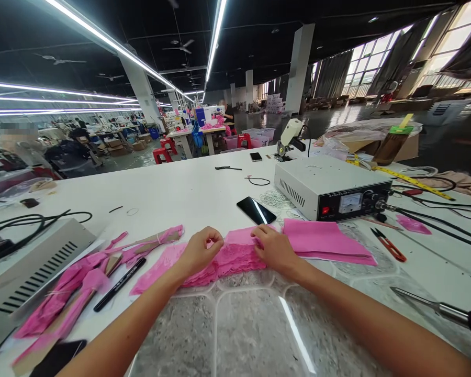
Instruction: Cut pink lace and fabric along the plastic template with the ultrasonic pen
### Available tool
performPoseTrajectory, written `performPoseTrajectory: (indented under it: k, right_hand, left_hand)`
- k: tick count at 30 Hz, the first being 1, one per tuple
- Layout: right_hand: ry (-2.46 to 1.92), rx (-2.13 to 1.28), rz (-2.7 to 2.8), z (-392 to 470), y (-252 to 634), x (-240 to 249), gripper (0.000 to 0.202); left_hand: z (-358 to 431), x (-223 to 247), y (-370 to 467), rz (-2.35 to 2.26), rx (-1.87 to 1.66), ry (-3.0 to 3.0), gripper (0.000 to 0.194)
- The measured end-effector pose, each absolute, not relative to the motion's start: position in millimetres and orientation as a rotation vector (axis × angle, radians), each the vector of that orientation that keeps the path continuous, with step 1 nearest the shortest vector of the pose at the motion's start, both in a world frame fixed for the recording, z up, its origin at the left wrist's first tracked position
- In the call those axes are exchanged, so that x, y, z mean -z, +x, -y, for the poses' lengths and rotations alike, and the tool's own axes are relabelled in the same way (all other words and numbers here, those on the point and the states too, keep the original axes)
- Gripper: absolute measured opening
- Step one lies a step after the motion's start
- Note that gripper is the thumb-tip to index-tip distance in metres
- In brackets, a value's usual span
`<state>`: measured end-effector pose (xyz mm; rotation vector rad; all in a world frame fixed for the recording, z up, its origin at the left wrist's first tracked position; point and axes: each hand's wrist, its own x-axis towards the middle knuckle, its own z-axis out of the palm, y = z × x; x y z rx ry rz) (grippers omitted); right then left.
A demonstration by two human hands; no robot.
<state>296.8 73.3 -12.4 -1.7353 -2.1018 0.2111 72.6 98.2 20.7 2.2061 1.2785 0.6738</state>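
Nearest, a grey stone-patterned sheet [255,330] covers the front of the bench [172,186], with a pointed metal tool [435,302] lying toward its right. Just beyond, the pink lace [239,256] lies across the sheet's far edge, bunched into soft folds, under both hands. The left hand [202,248] is curled over it, thumb and index fingertips close together; I cannot tell whether they pinch any cloth. The right hand [272,248] rests bent fingers on the lace's right part; whether they grip is hidden.

The handling looks midway: the lace is neither smoothed out nor set aside, while a flat pink fabric piece [325,241] lies neatly beside it, seemingly untouched for now. Left of the hands, pink strips [73,293] lie in a loose tangle with brown card; whether they are finished or waiting, I cannot tell.

Farther back, past the grey control box [333,183], a green-lidded cup [392,142] holds something brown. Close behind it is a cardboard box [410,146] with clear plastic over it, its contents hidden. On the floor beyond, clear crates [261,136] stand near a red stool [244,140], their contents too small to make out
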Motion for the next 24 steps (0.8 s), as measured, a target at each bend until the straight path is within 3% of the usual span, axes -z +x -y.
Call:
performPoseTrajectory:
  k: [7,14,24]
  right_hand:
    - [-1.773,-0.144,2.018,-64.5,332.6,31.3,0.021]
    - [-1.473,-0.09,2.068,-54.6,349.8,38.3,0.026]
    - [-0.961,0.009,2.309,62.7,377.9,48.1,0.03]
  left_hand:
    - [-71.8,-23.3,60.7,-1.111,-0.72,2.286,0.018]
    - [-27.8,-21.7,41.5,-0.964,-0.668,2.415,0.019]
    - [36.4,-3.5,24.3,-0.629,-0.427,2.719,0.017]
